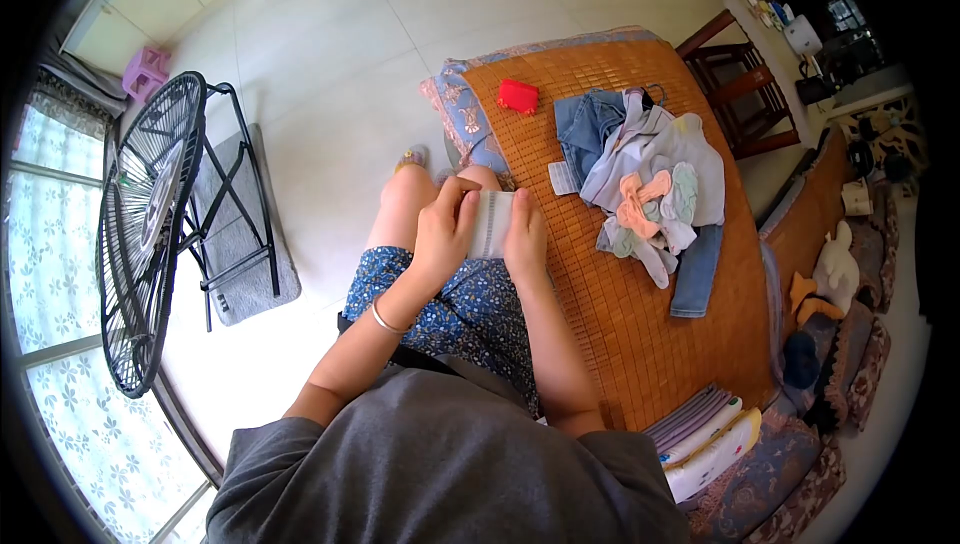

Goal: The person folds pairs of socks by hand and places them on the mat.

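Cloth (489,228), white and rectangular with a grey stripe, is pinched at opposite edges by the left hand (445,228) and right hand (526,236) just beside the brown woven mat (610,344), where light, even tension should keep it flat, apart from the mat's blue-and-lavender clothing pile (650,154).

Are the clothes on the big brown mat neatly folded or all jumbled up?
Jumbled up: the pale top lies crumpled over blue denim, with peach cloth bunched on top.

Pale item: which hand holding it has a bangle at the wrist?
The left hand: a bangle circles that wrist, while the right hand shows none.
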Demonstrator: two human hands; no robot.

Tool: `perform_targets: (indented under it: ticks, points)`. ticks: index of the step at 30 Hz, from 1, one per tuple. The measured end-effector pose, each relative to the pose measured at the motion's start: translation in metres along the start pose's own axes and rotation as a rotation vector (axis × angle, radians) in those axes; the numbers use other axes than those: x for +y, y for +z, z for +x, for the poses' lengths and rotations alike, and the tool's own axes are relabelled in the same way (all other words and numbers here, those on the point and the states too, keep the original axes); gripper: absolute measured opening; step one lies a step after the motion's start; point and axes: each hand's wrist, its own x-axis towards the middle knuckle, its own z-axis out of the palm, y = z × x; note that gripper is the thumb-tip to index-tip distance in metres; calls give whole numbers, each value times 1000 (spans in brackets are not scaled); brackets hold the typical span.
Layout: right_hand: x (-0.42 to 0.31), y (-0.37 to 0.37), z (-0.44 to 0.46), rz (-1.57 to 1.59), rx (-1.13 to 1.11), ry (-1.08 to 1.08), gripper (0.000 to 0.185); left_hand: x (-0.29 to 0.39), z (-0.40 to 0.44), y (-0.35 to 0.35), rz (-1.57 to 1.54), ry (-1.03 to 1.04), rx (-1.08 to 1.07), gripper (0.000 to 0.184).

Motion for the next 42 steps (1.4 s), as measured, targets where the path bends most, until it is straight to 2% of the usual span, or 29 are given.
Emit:
perform_targets:
  ticks: [2,5,6,7,8,10,11,12,14,16,18,19,22,24,26,28,33,35,37,39,40,42]
  points:
    - [5,3,-1,-125,77,-34,46,-10,-1,3,51,-4,27,21]
    - [18,-1,-2,-98,64,8,49,-21,3,0,156,-109,32,15]
    - [30,0,0,-99,64,8,49,-24,4,-4,-107,-233,-1,13]
    - [42,2,3,115,108,99,51,-23,4,-7,-370,-355,-33,12]
    - [55,3,5,329,151,191,54,-21,0,-6,-370,-356,-33,12]
    - [55,1,7,442,171,264,54,-11,-13,-6,-310,-197,-36,13]
    - [56,0,9,555,188,339,54,-20,-20,-6,-103,-19,-78,19]
    - [56,-1,10,554,188,339,54,-15,-23,-8,-104,-19,-77,19]
    - [58,-3,10,625,178,365,54,-5,-28,-11,30,227,-130,30]
    - [54,-2,9,639,176,380,54,-7,-30,-9,46,228,-86,33]
    - [47,-1,6,653,171,393,53,-6,-29,-9,149,382,8,26]
    - [42,0,2,653,165,383,52,-6,-29,-8,149,382,10,26]
    - [24,-1,-6,638,128,375,51,-4,-29,-6,119,313,23,22]
    - [17,-1,-9,623,100,380,50,-4,-29,-4,76,258,48,26]
    - [14,-1,-11,625,110,375,50,-3,-28,-5,100,286,43,26]
    - [25,-4,-12,624,91,381,51,-4,-27,-6,125,313,41,25]
    - [36,-5,-11,649,19,334,53,-4,-22,-11,11,216,-44,22]
    - [32,0,-6,654,194,288,52,-2,-22,-11,5,204,-48,21]
    - [30,5,-4,657,250,286,52,-5,-21,-12,-2,196,-50,21]
    - [32,4,-2,661,302,283,52,-9,-15,-17,-74,211,-231,19]
    - [37,1,-2,548,314,215,54,-7,-15,-17,-74,211,-229,19]
    - [34,-1,-6,434,319,148,57,-2,-14,-16,-377,-46,-232,26]
